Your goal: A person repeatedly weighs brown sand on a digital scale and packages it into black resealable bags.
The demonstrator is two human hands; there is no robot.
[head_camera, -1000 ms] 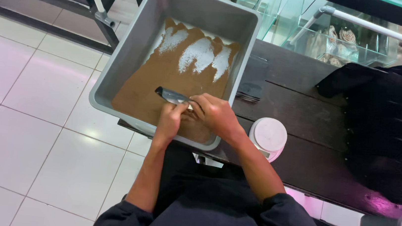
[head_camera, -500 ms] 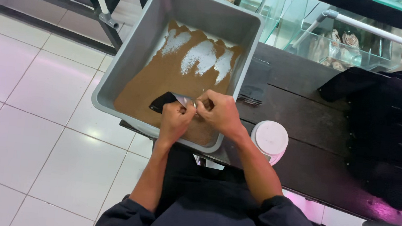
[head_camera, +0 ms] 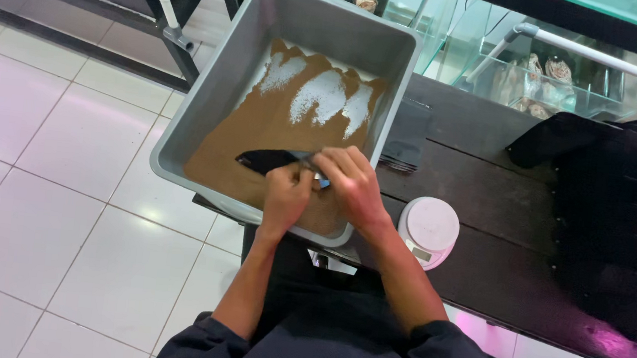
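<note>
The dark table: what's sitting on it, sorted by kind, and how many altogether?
Grey plastic tub, holding brown powder: 1
Small white round scale: 1
Black crate-like thing on the right: 1
Dark flat item beside the tub: 1
Total: 4
Both hands hold a black bag over the tub, not on the table.

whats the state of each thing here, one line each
grey tub: open, tilted over the table edge, partly filled with brown powder
brown powder: spread thin, pale bare patches at the far end
black bag: held inside the tub by both hands
left hand: closed on the bag
right hand: gripping the bag's other end
white scale: on the dark table, nothing on it
</note>
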